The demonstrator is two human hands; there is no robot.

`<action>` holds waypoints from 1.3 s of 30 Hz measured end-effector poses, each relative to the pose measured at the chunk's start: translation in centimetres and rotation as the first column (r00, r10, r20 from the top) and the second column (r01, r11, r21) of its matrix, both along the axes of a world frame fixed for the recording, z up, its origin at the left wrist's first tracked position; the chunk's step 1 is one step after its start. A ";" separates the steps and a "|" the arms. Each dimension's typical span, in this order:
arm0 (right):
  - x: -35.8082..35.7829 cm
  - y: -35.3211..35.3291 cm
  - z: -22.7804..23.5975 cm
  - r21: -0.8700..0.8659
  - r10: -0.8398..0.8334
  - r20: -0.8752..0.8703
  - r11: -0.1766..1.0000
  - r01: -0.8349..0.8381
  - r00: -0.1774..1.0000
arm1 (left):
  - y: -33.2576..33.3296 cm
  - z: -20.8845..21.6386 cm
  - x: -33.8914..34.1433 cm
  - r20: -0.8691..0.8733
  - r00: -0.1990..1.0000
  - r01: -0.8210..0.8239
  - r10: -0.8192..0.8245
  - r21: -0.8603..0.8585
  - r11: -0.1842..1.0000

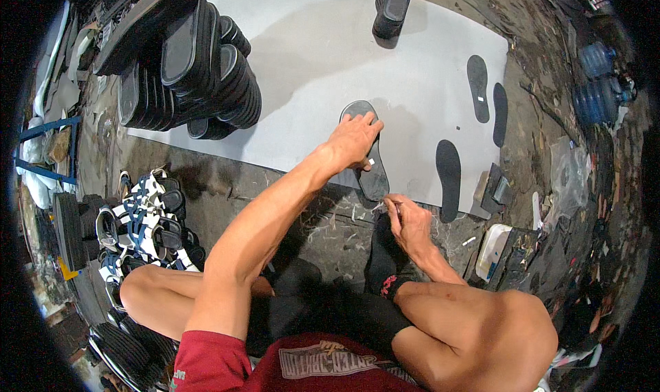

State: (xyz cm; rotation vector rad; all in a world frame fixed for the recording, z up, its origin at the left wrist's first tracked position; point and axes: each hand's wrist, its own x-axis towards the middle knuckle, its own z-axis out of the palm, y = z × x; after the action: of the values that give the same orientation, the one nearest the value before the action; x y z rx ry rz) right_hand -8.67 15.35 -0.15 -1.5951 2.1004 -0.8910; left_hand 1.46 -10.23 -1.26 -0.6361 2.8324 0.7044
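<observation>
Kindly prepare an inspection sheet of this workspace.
Surface: pale sheet on a littered floor.
Job's things: black sole under the left hand; three loose soles at right; stacked soles at upper left, smaller stack at far edge.
Clutter: pale scraps by the sheet's near edge; piled sandals at left.
Hands: left spread on that sole; right hand pinched at its near end, contents unclear.
Cables: nothing seen.
Surroundings: blue bottles and clear plastic at right.

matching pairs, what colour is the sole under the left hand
The sole looks black, clearest in head view.
</observation>
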 end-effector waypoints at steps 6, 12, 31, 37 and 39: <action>-1.4 -0.8 0.9 0.003 -0.081 0.012 0.997 0.081 0.997 | -0.2 0.3 0.1 0.015 1.000 -0.011 0.011 0.019 1.000; -0.7 -0.3 2.3 0.103 -0.068 -0.010 0.992 0.069 0.998 | 0.2 0.3 0.5 -0.006 1.000 -0.024 0.024 0.006 1.000; -0.9 0.0 -0.2 -0.016 -0.034 0.003 0.999 0.034 0.999 | 0.2 0.1 0.7 -0.041 0.999 -0.026 0.026 0.015 1.000; -2.9 -3.0 0.6 0.050 -0.140 0.234 0.990 0.132 0.962 | 0.1 -0.4 1.3 -0.057 0.998 -0.039 0.040 0.012 0.999; -3.0 -3.4 0.2 0.032 -0.169 0.338 0.985 0.168 0.926 | 0.9 -0.6 2.1 -0.144 0.986 -0.084 0.082 -0.010 0.996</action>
State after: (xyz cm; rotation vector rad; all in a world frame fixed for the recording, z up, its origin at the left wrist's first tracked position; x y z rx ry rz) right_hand -11.69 11.97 0.10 -1.1686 2.0061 -1.1293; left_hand 3.58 -9.37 -1.83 -0.7386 2.9600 0.7716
